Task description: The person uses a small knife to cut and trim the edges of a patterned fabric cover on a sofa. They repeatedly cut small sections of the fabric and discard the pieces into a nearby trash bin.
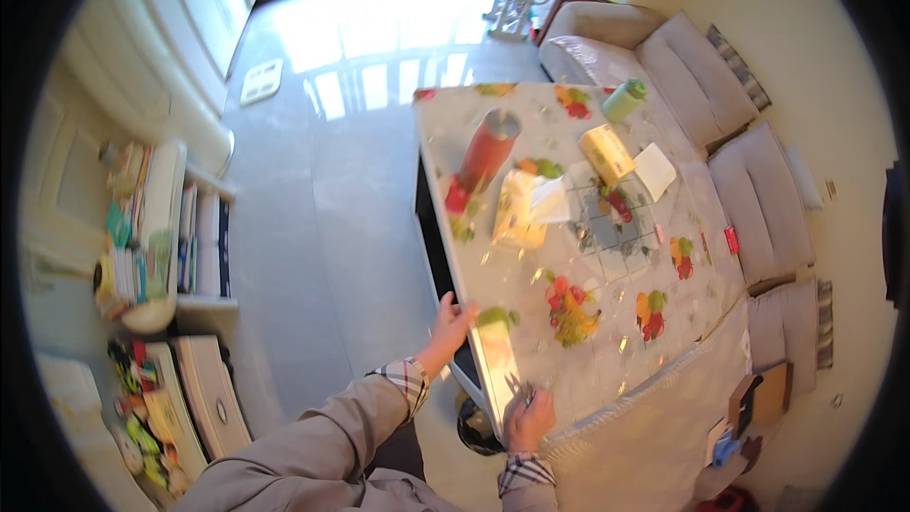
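Note:
My right hand (530, 421) is closed around a pair of scissors (519, 390) at the near left corner of a table. The scissors' pointed blades are parted and aimed away from me, above the tabletop. Farther up the same side, my left hand (449, 327) is at the table's edge, with a thumb and fingers around the border of a fruit-print tablecloth (611, 384). Whether it pinches the cloth or only rests there is unclear. Between both hands a bright, shiny strip (498, 348) runs along the edge; its material cannot be told.
On the table stand a red tumbler (489, 149), a tissue pack (519, 217), a yellow box (606, 154) and a green bottle (624, 99). A sofa (761, 206) lines the right side. Below the near corner is a black-lined bin (476, 427). Shelves (206, 242) stand left.

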A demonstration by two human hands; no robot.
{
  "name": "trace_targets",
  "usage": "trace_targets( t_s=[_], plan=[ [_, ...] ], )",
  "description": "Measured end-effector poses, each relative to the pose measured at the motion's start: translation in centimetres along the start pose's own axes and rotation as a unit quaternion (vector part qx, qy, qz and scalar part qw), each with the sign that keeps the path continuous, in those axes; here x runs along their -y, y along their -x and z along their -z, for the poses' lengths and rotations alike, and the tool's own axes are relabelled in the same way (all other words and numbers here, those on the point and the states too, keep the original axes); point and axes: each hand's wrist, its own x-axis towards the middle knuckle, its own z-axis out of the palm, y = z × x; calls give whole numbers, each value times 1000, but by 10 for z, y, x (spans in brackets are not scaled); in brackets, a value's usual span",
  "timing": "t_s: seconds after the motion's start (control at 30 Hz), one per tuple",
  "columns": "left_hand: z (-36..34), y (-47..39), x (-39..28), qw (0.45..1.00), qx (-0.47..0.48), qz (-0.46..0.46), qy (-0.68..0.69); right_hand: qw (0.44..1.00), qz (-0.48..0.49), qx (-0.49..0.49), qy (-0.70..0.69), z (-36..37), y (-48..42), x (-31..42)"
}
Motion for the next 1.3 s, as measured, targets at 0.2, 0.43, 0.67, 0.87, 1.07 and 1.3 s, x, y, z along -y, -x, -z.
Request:
trace_targets(
  t_s=[0.2,0.43,0.67,0.87,1.07,1.3],
  plan=[
    [33,-149,-64,999,-42,-32,7,995,-33,-88,-20,1,-19,27],
    [27,-195,-157,993,114,41,1,892,-349,-151,-245,-57,12,-5],
    [10,-216,-162,944,319,54,67,429,-496,-457,-600,-156,18,183],
    [43,-210,-143,931,322,148,82,197,-311,-540,-756,-212,-35,148],
    [55,-224,-116,906,355,219,72,9,-255,-601,-757,-225,-51,140],
    [48,-252,-132,912,365,175,64,74,-241,-555,-793,-191,-93,156]
  ],
)
